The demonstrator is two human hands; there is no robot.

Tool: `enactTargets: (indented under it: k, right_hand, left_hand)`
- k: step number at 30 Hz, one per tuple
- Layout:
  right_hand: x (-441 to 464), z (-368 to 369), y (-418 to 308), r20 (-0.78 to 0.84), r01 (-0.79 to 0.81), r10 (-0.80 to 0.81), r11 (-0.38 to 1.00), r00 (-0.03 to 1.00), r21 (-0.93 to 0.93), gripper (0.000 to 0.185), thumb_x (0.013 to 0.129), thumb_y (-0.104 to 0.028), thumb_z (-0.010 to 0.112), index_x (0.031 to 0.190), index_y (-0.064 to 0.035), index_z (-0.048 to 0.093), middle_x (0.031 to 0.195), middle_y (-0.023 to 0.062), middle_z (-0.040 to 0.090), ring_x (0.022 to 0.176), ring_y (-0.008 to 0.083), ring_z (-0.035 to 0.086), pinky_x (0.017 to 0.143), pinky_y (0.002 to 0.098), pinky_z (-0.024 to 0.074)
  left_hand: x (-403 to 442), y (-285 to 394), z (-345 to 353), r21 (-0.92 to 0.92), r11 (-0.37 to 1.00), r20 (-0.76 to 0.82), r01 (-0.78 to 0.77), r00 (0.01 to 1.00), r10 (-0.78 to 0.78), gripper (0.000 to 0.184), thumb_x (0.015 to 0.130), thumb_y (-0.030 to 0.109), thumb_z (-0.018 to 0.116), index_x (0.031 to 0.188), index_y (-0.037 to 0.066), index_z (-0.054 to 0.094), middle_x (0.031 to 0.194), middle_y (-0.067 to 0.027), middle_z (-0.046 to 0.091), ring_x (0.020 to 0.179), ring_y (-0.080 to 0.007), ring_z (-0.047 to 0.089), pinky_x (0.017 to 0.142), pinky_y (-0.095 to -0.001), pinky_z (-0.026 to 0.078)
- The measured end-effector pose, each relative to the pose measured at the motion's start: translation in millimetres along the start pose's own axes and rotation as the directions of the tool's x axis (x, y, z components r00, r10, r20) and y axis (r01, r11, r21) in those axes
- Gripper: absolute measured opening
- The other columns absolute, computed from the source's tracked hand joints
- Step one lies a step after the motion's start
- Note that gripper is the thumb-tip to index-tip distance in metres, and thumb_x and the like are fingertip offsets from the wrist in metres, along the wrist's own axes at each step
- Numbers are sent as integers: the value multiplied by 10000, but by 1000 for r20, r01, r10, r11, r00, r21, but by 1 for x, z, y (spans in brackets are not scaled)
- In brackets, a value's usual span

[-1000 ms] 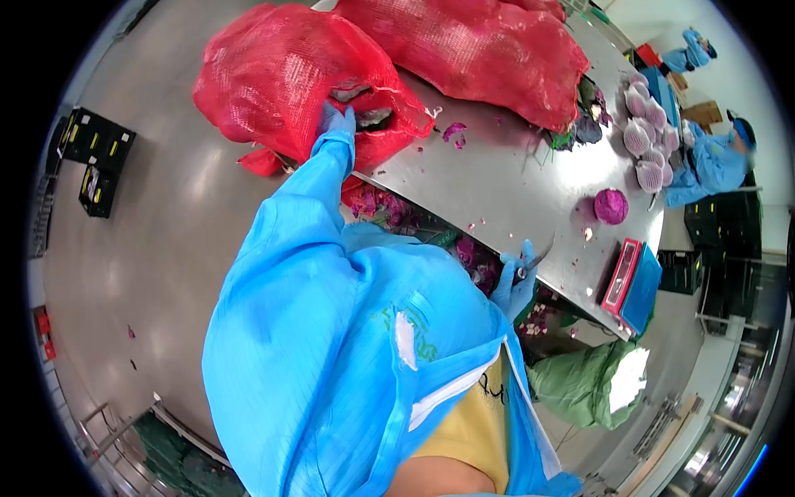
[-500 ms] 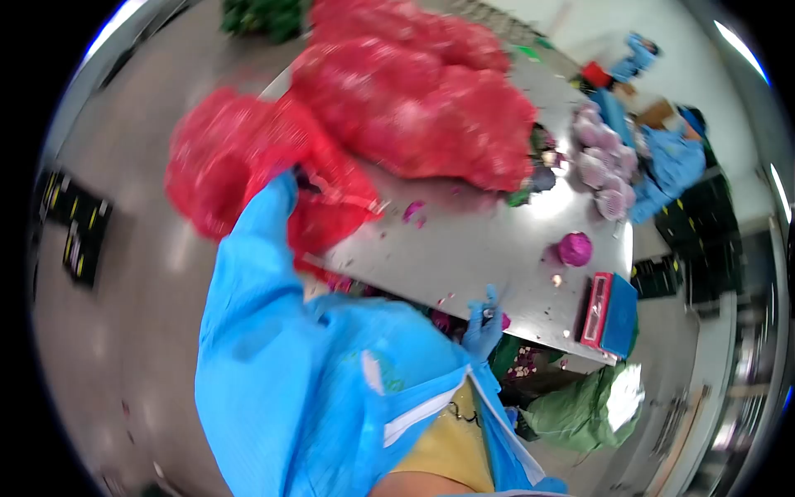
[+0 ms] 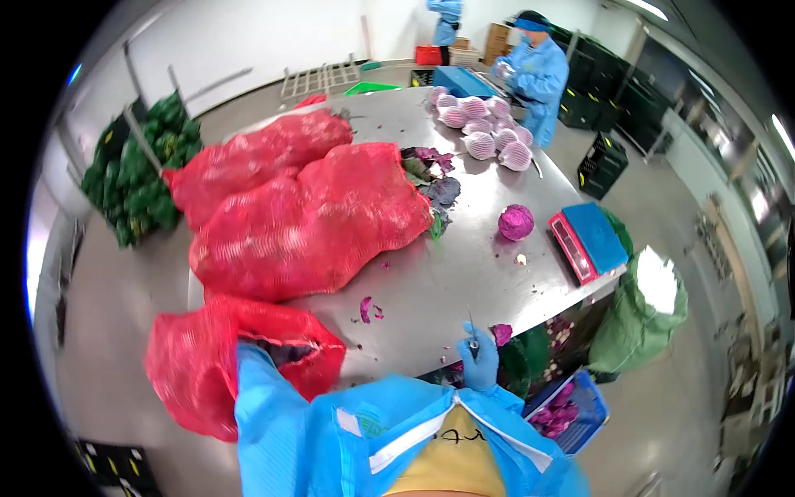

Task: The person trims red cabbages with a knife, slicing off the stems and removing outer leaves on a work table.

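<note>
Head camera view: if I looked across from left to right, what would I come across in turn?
Green mesh sacks → the wearer's left sleeve → purple leaf scraps → right hand holding a small knife → unwrapped purple cabbage → red device with a blue top.

Left hand is hidden inside red mesh bag (image 3: 199, 364); contents can't be made out. Knife (image 3: 471, 321) handle is partly covered by right hand (image 3: 479, 364). Far person (image 3: 446, 26) is cut off at top edge.
</note>
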State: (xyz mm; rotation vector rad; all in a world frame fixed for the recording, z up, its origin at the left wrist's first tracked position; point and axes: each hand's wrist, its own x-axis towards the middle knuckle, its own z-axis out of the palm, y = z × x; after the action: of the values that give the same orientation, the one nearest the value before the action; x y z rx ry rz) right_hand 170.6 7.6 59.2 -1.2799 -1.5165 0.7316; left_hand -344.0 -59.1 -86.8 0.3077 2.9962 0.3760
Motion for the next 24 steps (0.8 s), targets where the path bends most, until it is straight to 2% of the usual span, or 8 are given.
enactTargets:
  k: [1, 5, 9, 13, 15, 19, 21, 24]
  right_hand:
    - [-3, 4, 22, -83, 126, -134, 987, 987, -98, 368, 818, -108, 629, 1164, 1, 562, 724, 89, 575, 681, 187, 551, 652, 321, 436]
    - [-4, 1, 5, -103, 91, -98, 993, 990, -68, 315, 829, -141, 616, 1097, 19, 574, 656, 96, 580, 576, 192, 569, 575, 346, 444]
    - [4, 26, 14, 41, -15, 18, 997, 999, -70, 342, 838, -217, 602, 1136, -50, 584, 903, 168, 625, 831, 334, 589, 712, 412, 456]
    - [23, 40, -23, 98, 177, -171, 983, 980, -56, 313, 850, -217, 592, 1123, -65, 589, 925, 145, 632, 843, 320, 587, 737, 415, 447]
    - [25, 46, -24, 75, 357, -352, 931, 933, -74, 301, 843, -200, 603, 1117, -77, 591, 897, 129, 637, 774, 295, 584, 722, 405, 436]
    - [16, 40, -17, 132, 290, -277, 952, 952, -94, 303, 829, -170, 613, 1113, -70, 593, 851, 127, 633, 733, 286, 575, 702, 394, 430]
    - [11, 35, -21, 147, 129, -118, 989, 982, -70, 293, 824, -149, 612, 1104, -64, 597, 815, 126, 625, 735, 283, 578, 695, 389, 432]
    - [6, 31, -23, 105, 125, -118, 991, 987, -56, 284, 821, -149, 614, 1089, -57, 599, 805, 127, 620, 735, 285, 578, 683, 385, 436]
  left_hand:
    - [4, 5, 0, -5, 1000, -1, -14, 1000, 14, 519, 945, 287, 388, 1406, 60, 309, 1436, -160, 340, 1301, -295, 361, 1087, -426, 266]
    - [15, 35, 7, -138, 983, -23, -124, 992, 122, 501, 955, 276, 367, 1403, 57, 319, 1437, -153, 344, 1307, -284, 356, 1091, -419, 260]
    - [-34, 59, 23, -275, 922, -87, -274, 962, 260, 484, 965, 266, 347, 1399, 53, 329, 1438, -145, 348, 1313, -273, 350, 1096, -412, 253]
    - [-90, 32, 30, -269, 903, -184, -335, 938, 293, 469, 975, 255, 326, 1396, 50, 339, 1439, -138, 351, 1320, -262, 345, 1100, -406, 247]
    - [-88, 8, 32, -310, 920, -135, -240, 969, 207, 471, 964, 264, 353, 1374, 31, 359, 1413, -158, 371, 1295, -277, 366, 1080, -408, 269]
    - [-60, -19, 24, -499, 864, -7, 63, 997, -77, 482, 943, 283, 406, 1330, -5, 397, 1361, -199, 411, 1244, -307, 410, 1039, -412, 313]
    - [-52, -12, 23, -565, 812, 41, 146, 988, -149, 490, 933, 292, 432, 1308, -23, 416, 1335, -219, 431, 1219, -322, 431, 1019, -415, 335]
    - [-53, 14, 29, -649, 739, 93, 183, 982, -162, 506, 917, 306, 472, 1275, -51, 445, 1297, -249, 460, 1181, -344, 464, 988, -418, 369]
